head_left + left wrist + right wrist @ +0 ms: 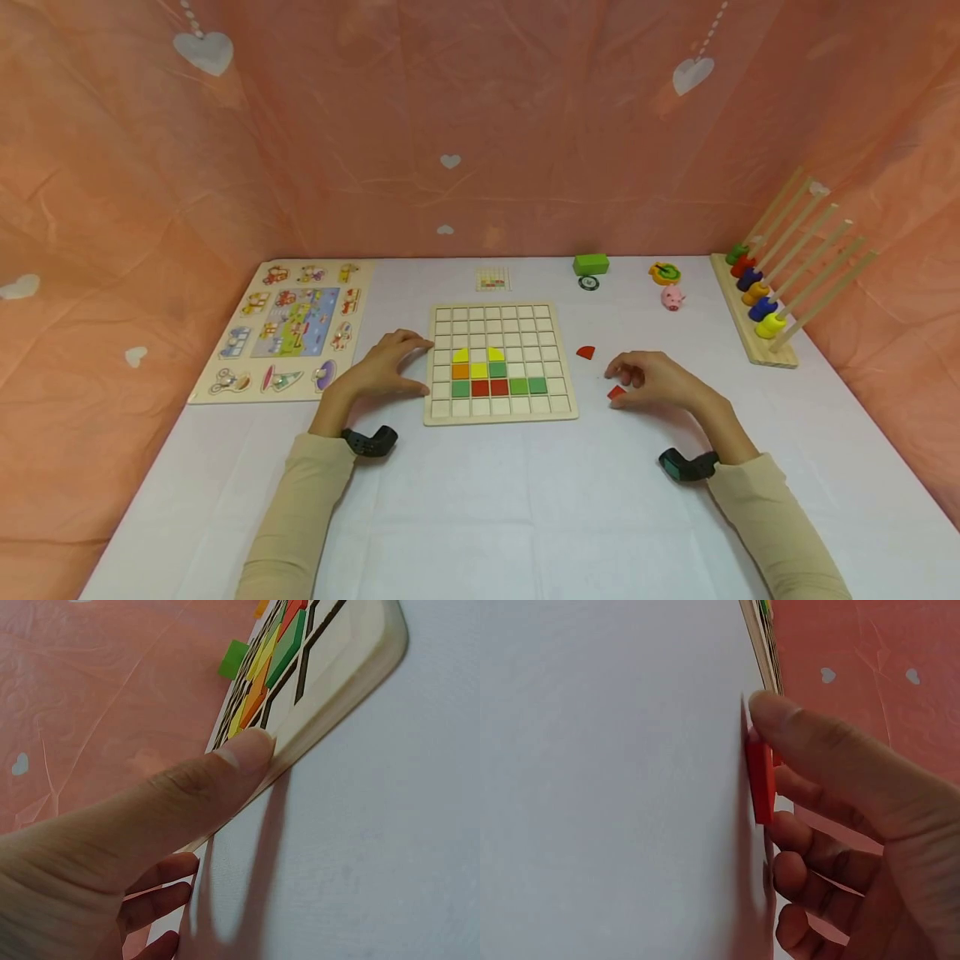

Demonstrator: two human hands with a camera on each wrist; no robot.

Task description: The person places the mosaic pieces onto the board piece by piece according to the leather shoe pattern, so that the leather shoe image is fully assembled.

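Note:
A square wooden grid board (pixel 566 400) lies mid-table, with yellow, orange, green and red tiles in several of its cells. My left hand (pixel 386 367) is at its left edge, fingers spread; in the left wrist view the thumb (pixel 247 754) rests on the rim. To the right of the board, my right hand (pixel 656 382) pinches a small red tile (pixel 760 780) between thumb and fingers, low over the white cloth. Part of this tile is hidden by the hand in the head view. A red quarter-circle tile (pixel 586 352) lies between board and right hand.
Behind the board lies a small pattern card (pixel 492 279). A green block (pixel 591 264), a round dark-rimmed disc (pixel 588 283), a pink pig figure (pixel 672 297) and a peg stand (pixel 776 357) with colored beads are right of it. A picture knob puzzle (pixel 225 354) lies left.

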